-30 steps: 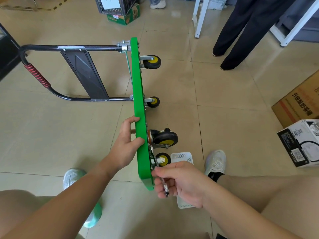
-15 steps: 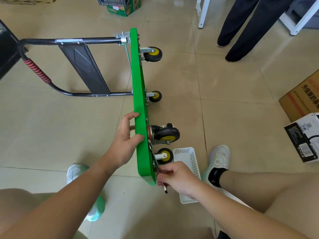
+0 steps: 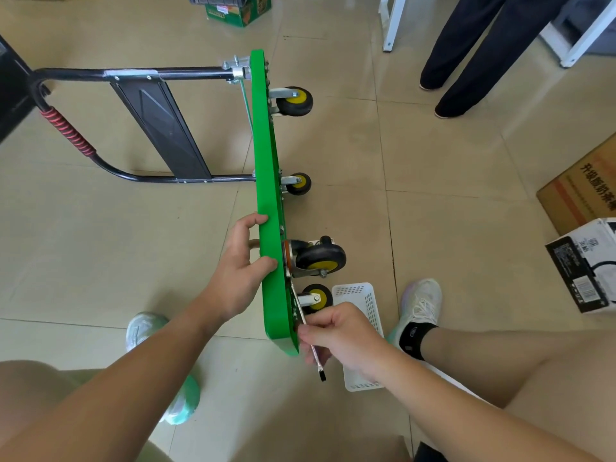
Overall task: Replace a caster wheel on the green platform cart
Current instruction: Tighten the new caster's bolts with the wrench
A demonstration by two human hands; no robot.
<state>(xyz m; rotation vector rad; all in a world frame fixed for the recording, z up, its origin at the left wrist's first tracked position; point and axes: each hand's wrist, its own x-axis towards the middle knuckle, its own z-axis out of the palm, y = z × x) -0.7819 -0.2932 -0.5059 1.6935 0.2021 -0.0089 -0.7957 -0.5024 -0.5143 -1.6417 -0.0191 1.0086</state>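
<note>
The green platform cart (image 3: 266,181) stands on its side edge on the tiled floor, its black handle (image 3: 133,75) stretched out to the left. Several black-and-yellow casters stick out to the right. A larger swivel caster (image 3: 318,258) sits near my hands, and a small caster (image 3: 316,297) is just below it. My left hand (image 3: 243,271) grips the deck's edge. My right hand (image 3: 340,335) holds a slim metal wrench (image 3: 315,356) against the underside beside the small caster; the wrench head is hidden.
A white plastic basket (image 3: 361,328) lies on the floor under my right hand. My shoes (image 3: 420,305) flank the cart. Cardboard boxes (image 3: 583,185) stand at the right, a person's dark-trousered legs (image 3: 483,55) and white table legs at the top.
My right hand has slid the wrench closer along the cart's underside, near the small caster. My left hand keeps its grip. The camera has moved in slightly.
</note>
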